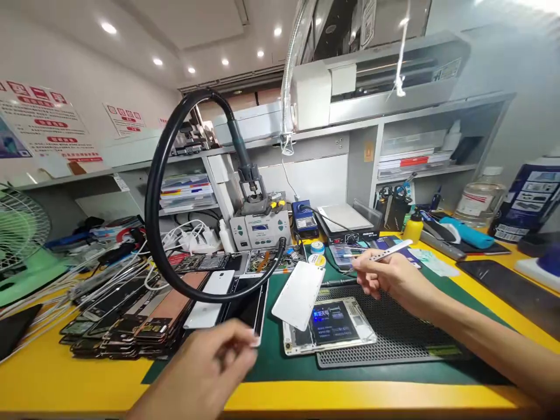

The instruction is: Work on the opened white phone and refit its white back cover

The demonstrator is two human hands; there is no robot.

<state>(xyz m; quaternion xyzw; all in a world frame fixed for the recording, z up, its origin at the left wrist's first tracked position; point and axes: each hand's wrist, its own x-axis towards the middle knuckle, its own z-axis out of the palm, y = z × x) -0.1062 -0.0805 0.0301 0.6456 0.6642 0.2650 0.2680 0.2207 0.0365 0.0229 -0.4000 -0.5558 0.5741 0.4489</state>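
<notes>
My left hand (pixel 205 364) hovers low over the front of the green mat, its fingers loosely curled, thumb and forefinger a little apart, with nothing visible between them. Pinched in my right hand (pixel 389 277) is a pair of silver tweezers (pixel 391 251) with holes along the handle; the thin tip points left. Between my hands lies an opened phone (pixel 365 332), its black battery (pixel 335 321) exposed. A white phone back cover (pixel 300 294) rests at a slant over its left part. The phone's right side overlaps a grey perforated pad (pixel 398 338).
Stacked phone parts (pixel 126 326) crowd the left, beside a green fan (pixel 26 251). A thick black hose (pixel 153 192) loops above the bench from a soldering station (pixel 260 230). A yellow bottle (pixel 412 226) stands at the back right, and a dark phone screen (pixel 511 286) lies nearer.
</notes>
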